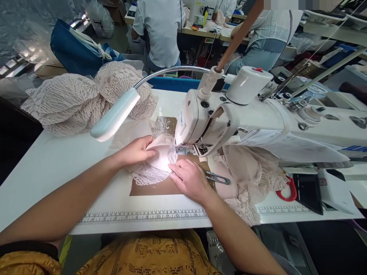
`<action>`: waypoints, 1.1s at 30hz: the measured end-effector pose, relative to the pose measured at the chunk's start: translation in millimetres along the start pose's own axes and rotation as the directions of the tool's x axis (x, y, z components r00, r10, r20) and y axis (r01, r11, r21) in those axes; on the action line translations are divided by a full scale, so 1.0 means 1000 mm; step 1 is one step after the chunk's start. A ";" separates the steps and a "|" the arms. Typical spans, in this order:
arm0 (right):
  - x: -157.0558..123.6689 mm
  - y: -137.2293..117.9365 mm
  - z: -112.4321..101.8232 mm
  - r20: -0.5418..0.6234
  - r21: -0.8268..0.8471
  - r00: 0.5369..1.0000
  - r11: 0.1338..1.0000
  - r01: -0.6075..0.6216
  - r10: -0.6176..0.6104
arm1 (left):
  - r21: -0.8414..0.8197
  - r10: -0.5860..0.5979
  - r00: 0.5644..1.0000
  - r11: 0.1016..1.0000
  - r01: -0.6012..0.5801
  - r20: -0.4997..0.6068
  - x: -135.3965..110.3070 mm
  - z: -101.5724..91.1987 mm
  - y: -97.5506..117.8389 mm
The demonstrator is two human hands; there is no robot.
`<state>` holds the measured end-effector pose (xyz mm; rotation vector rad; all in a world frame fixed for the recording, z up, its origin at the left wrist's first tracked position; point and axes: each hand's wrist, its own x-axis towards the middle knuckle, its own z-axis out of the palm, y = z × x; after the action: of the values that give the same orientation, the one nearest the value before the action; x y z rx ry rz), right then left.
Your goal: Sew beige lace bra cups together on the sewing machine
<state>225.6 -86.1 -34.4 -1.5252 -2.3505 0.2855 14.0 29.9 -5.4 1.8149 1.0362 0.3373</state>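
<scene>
A pale lace bra piece (156,164) lies under the needle of a white sewing machine (229,114), lit brightly by the gooseneck lamp (114,114). My left hand (137,151) grips the left edge of the piece, fingers curled round its padded cup. My right hand (190,179) lies on the fabric in front of the presser foot, fingers stretched flat and pressing it down. Metal thread snips (218,177) rest just right of that hand.
A heap of lace pieces (77,99) sits at the back left of the white table (57,160). More lace garments (246,179) lie right of the needle, by red-handled scissors (286,191). A ruler strip (143,217) runs along the front edge. Other people work at tables behind.
</scene>
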 end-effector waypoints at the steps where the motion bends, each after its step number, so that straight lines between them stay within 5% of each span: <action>1: 0.000 0.000 0.000 0.000 0.000 1.000 1.000 0.004 -0.004 | -0.048 -0.002 1.000 0.999 0.003 0.021 0.001 0.003 -0.002; 5: 0.000 0.002 0.003 -0.036 0.003 0.999 1.000 -0.022 0.022 | -0.097 -0.013 0.989 0.995 0.027 0.146 0.003 0.006 -0.008; 18: 0.002 0.000 0.005 -0.022 -0.021 1.000 1.000 -0.010 0.009 | -0.002 -0.042 0.996 0.999 0.042 0.079 0.002 0.011 -0.002; 23: 0.002 0.000 0.006 -0.016 -0.009 0.999 1.000 -0.030 0.030 | 0.240 -0.042 0.999 0.970 0.035 0.026 0.000 0.007 0.004; 26: 0.003 -0.001 0.005 -0.011 -0.007 0.999 0.999 -0.037 0.037 | 0.556 0.053 0.995 0.832 0.001 -0.081 -0.004 0.000 0.009; 29: 0.003 -0.002 0.005 -0.012 -0.007 0.999 0.999 -0.037 0.037 | 0.771 0.375 0.914 0.624 -0.127 -0.153 -0.006 -0.002 0.012; 31: 0.003 -0.002 0.005 -0.009 -0.017 0.999 0.999 -0.038 0.038 | 0.787 0.570 0.821 0.519 -0.334 -0.028 -0.003 0.003 0.010; 33: 0.003 -0.002 0.005 0.000 -0.030 0.999 0.999 -0.040 0.040 | 0.738 0.646 0.746 0.424 -0.525 0.159 0.002 0.012 0.004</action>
<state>221.4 -84.2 -37.9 -1.5876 -2.3367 0.2615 24.9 23.2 -8.7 2.9852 0.5916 0.5219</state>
